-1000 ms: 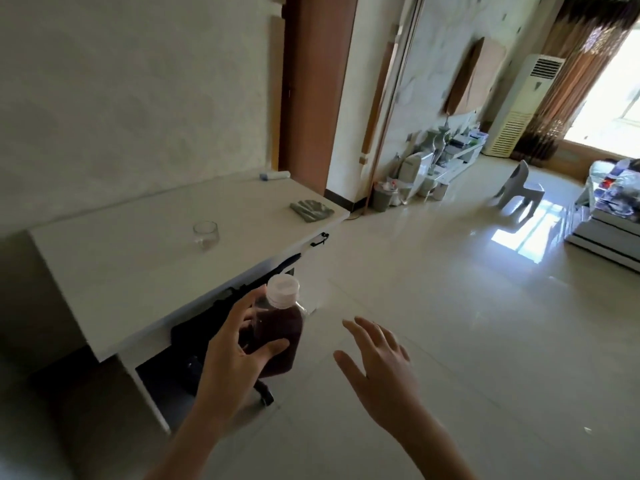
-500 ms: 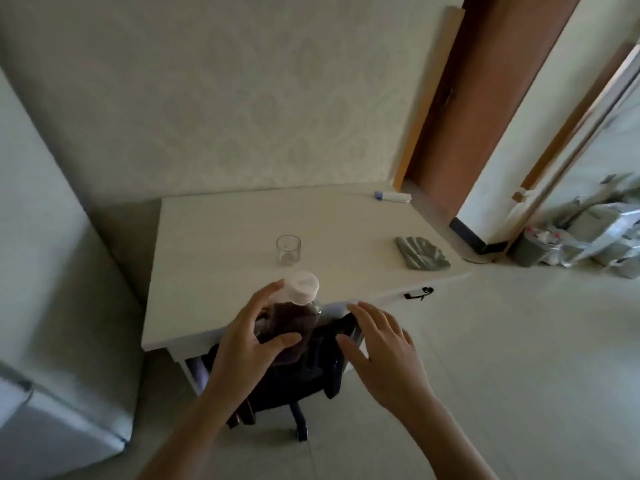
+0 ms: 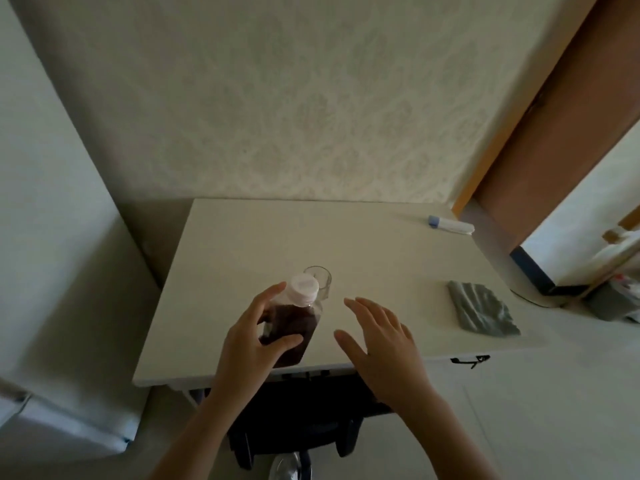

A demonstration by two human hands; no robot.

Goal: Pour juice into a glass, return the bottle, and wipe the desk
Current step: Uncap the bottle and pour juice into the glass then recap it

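Note:
My left hand (image 3: 247,344) grips a bottle of dark juice (image 3: 294,323) with a white cap, held upright over the near part of the white desk (image 3: 381,258). Just behind the bottle stands a small clear glass (image 3: 320,280), partly hidden by the cap. My right hand (image 3: 379,344) hovers to the right of the bottle with fingers spread, holding nothing. A crumpled grey cloth (image 3: 481,315) lies on the desk's right side.
A small white tube with a blue cap (image 3: 450,225) lies at the desk's far right corner. A dark chair (image 3: 298,420) is tucked under the front edge. A white appliance (image 3: 52,306) stands at the left, and a brown door (image 3: 571,133) at the right.
I have stepped up to the desk. The bottle in my left hand now sits over the desk surface, right in front of the glass. My right hand stays open beside it.

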